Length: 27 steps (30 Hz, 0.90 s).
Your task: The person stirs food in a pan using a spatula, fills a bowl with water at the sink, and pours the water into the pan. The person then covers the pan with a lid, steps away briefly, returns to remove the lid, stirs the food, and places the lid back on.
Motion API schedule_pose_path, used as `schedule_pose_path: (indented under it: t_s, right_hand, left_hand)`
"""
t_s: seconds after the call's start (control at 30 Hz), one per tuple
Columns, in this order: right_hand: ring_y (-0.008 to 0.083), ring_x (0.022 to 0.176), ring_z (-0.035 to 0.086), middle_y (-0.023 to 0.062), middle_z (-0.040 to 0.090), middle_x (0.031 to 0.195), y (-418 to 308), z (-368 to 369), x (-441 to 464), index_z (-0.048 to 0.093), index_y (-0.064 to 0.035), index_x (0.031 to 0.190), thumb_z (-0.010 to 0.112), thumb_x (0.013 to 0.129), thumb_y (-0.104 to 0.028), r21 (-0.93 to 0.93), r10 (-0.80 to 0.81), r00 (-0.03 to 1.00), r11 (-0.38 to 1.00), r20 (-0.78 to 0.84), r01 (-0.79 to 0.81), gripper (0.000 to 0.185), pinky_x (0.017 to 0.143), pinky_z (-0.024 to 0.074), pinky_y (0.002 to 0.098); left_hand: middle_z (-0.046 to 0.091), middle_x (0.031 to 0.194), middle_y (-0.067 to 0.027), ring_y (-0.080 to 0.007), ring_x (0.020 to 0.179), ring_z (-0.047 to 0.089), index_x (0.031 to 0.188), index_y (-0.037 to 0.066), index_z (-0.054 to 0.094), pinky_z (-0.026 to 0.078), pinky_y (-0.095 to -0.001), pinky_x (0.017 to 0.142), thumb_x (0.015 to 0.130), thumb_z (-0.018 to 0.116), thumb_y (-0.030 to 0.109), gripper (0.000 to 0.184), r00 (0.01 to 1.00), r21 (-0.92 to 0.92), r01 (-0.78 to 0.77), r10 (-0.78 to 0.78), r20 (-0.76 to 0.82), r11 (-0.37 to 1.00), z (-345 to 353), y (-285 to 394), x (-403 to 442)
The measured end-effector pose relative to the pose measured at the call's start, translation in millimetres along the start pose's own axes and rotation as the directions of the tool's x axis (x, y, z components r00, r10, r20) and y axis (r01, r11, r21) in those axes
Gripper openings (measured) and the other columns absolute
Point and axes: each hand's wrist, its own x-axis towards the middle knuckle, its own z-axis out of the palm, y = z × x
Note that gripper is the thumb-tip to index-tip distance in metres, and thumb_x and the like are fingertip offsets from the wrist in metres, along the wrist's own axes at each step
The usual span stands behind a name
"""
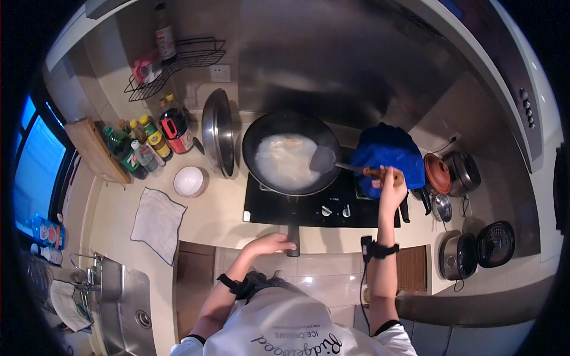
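Observation:
A dark wok (252, 169) sits on the black gas stove, holding cloudy white liquid (276, 157) with paler, uneven patches in it. Its handle (293, 234) points toward me, and my left hand (270, 243) is closed on it near the end. My right hand (390, 188) grips the wooden handle of a spatula (323, 159). The spatula's dark blade rests at the right side of the wok, partly over the liquid. Just beyond my right hand, a blue cloth cover (387, 151) lies over something on the right burner, hiding it.
Left of the wok, a metal lid (218, 133) leans against the wall. A white bowl (189, 181), a cloth (157, 224) and several bottles (155, 142) stand or lie on the left counter. At right are a clay pot (437, 174) and an open-lidded cooker (458, 256).

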Motion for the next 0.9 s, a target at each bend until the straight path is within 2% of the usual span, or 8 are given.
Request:
schedule_pose_path:
  t_s: [0.17,0.23,0.37,0.57,0.67,0.73,0.9]
  right_hand:
    - [0.0131,0.049,0.059,0.0096,0.062,0.071,1.7,25.3,59.9,0.056,0.0040,0.082,0.053,0.086,-0.019,-0.103,-0.013,0.994,0.994,0.109,0.024,0.023,0.046,0.0470,0.0222]
    - [0.0132,0.050,0.059,0.0093,0.062,0.069,-9.8,37.3,67.3,0.056,0.0040,0.081,0.053,0.085,-0.018,-0.077,-0.037,0.993,0.996,0.114,0.046,0.022,0.046,0.0468,0.0224]
    - [0.0128,0.052,0.059,0.0096,0.062,0.070,-4.6,54.5,77.3,0.056,0.0041,0.083,0.055,0.085,-0.015,0.054,-0.083,0.979,0.996,0.187,0.074,0.019,0.048,0.0476,0.0226]
    - [0.0115,0.056,0.059,0.0105,0.063,0.087,13.6,66.3,51.2,0.056,0.0029,0.086,0.053,0.086,-0.012,0.132,-0.089,0.942,0.990,0.325,0.048,0.015,0.050,0.0483,0.0224]
    - [0.0104,0.058,0.059,0.0098,0.064,0.087,25.4,65.4,33.4,0.056,0.0028,0.088,0.055,0.085,-0.010,0.112,-0.063,0.925,0.993,0.374,0.022,0.013,0.053,0.0495,0.0222]
    - [0.0097,0.061,0.059,0.0090,0.064,0.085,32.1,62.9,24.7,0.057,0.0032,0.089,0.056,0.084,-0.009,0.065,-0.102,0.901,0.994,0.422,0.082,0.013,0.053,0.0501,0.0224]
    - [0.0114,0.058,0.060,0.0095,0.064,0.085,38.9,56.9,7.1,0.056,0.0039,0.088,0.054,0.085,-0.012,0.042,-0.087,0.923,0.996,0.374,0.076,0.016,0.052,0.0500,0.0226]
  left_hand:
    - [0.058,0.081,-0.0012,-0.0087,0.075,0.051,0.092,-0.001,0.059,0.043,-0.0241,0.070,0.086,0.054,0.028,0.030,1.000,0.023,-0.005,0.005,-0.019,1.000,-1.6,-10.4,5.2]
    - [0.061,0.078,-0.0044,-0.0111,0.074,0.054,0.086,-0.002,0.060,0.043,-0.0265,0.070,0.085,0.055,0.029,0.031,0.999,-0.016,-0.029,0.028,-0.045,0.999,-0.1,-8.0,3.2]
    - [0.060,0.079,-0.0035,-0.0104,0.074,0.053,0.089,-0.002,0.059,0.043,-0.0259,0.070,0.086,0.055,0.029,0.031,0.999,0.027,-0.029,0.030,-0.036,0.999,0.4,-4.3,2.4]
    - [0.058,0.079,-0.0023,-0.0094,0.074,0.051,0.092,-0.002,0.059,0.042,-0.0251,0.070,0.086,0.054,0.030,0.033,0.999,0.027,-0.037,0.038,-0.033,0.999,0.9,6.1,-3.4]
    - [0.058,0.078,-0.0024,-0.0095,0.074,0.051,0.091,-0.002,0.059,0.042,-0.0249,0.070,0.086,0.054,0.031,0.033,0.998,0.004,-0.051,0.051,-0.037,0.999,1.4,-0.8,-1.4]
    - [0.058,0.077,-0.0024,-0.0094,0.073,0.050,0.090,-0.001,0.059,0.042,-0.0249,0.069,0.086,0.054,0.032,0.034,0.998,0.017,-0.048,0.048,-0.037,0.999,1.5,-1.0,-0.5]
    - [0.057,0.075,-0.0021,-0.0093,0.070,0.049,0.090,-0.001,0.060,0.040,-0.0249,0.066,0.086,0.054,0.032,0.034,0.999,0.084,-0.010,0.014,-0.053,0.996,3.1,14.8,-7.9]
